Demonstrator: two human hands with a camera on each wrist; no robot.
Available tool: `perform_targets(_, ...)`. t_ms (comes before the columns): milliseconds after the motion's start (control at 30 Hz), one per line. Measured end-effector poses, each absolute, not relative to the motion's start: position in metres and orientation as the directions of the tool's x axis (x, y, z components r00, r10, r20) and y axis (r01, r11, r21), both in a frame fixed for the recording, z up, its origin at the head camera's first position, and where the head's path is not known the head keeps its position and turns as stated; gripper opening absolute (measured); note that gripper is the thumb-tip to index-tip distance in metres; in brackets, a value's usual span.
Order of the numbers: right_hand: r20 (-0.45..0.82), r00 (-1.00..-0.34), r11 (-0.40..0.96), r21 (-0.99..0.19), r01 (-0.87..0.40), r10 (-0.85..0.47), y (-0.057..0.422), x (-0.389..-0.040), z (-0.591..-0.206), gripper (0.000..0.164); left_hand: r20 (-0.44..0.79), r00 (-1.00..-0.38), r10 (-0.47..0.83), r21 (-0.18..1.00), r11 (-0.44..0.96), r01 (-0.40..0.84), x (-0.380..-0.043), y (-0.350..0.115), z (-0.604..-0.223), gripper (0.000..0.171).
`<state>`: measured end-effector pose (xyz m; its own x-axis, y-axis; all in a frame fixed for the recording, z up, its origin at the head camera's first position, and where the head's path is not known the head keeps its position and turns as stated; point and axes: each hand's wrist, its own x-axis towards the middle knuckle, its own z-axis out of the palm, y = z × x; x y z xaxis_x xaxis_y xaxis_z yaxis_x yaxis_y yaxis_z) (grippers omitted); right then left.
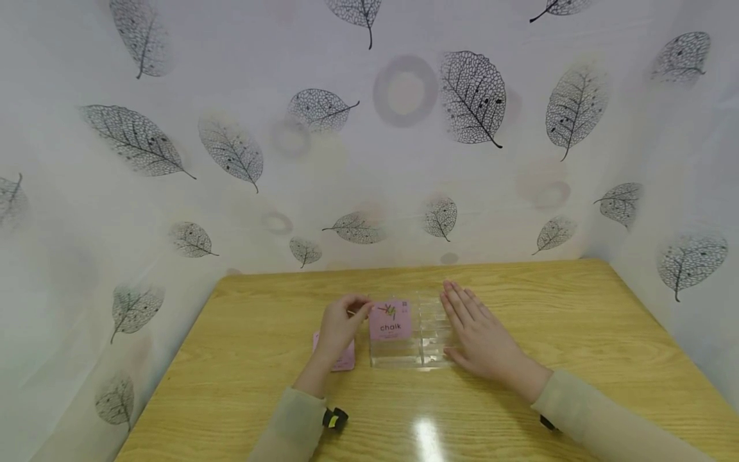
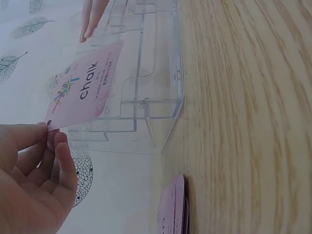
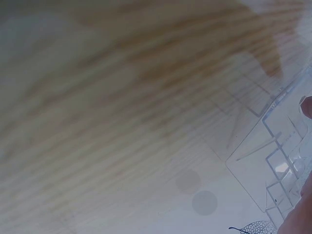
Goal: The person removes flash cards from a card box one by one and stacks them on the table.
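A pink card (image 1: 390, 320) printed "chalk" with a drawing of coloured sticks is pinched at its corner by my left hand (image 1: 340, 325). In the left wrist view the card (image 2: 84, 87) tilts over a clear plastic holder (image 1: 396, 361) with stepped compartments. Fingers spread fairly straight, my right hand (image 1: 484, 337) rests against the holder's right side. A small stack of pink cards (image 1: 344, 360) lies on the table beneath my left wrist, partly hidden by it. Only a sliver of the right hand (image 3: 298, 214) shows in the right wrist view, beside the clear holder (image 3: 275, 146).
The wood-grain table (image 1: 242, 385) has its far edge against a pale curtain (image 1: 369, 160) printed with dark leaves, which also rises at both sides. Light glares off the table front.
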<state>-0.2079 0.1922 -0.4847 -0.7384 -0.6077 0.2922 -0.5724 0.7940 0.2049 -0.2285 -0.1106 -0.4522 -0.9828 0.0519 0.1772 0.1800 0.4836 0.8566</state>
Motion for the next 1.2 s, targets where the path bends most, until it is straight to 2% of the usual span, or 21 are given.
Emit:
perform_targets(400,0.305,-0.732,0.793,0.205,-0.574,-0.609,0.1933,-0.2086,-0.4876,0.107,0.162,-0.986,0.024,0.868,0.472,0.154,-0.2306,-0.1129,-0.4521,0.011)
perform_targets(733,0.364,-0.696,0.782,0.209,-0.587,-0.619,0.1946,-0.2100,-0.4914,0.108,0.182,-0.982,0.047,0.866,0.465,0.183,-0.2324,-0.1135,-0.4532,0.010)
perform_targets(1033,0.331,-0.715,0.787,0.204,-0.583,-0.616,0.1941,-0.2099,-0.4904,0.107,0.154,-0.988,0.023,0.880,0.452,0.148,-0.2332,-0.1161,-0.4545,0.014)
perform_targets(1200,0.331,-0.716,0.787,0.200,-0.583,-0.615,0.1943,-0.2103,-0.4902,0.108,0.186,-0.982,0.011,0.875,0.452,0.171,-0.2341,-0.1188,-0.4508,0.015)
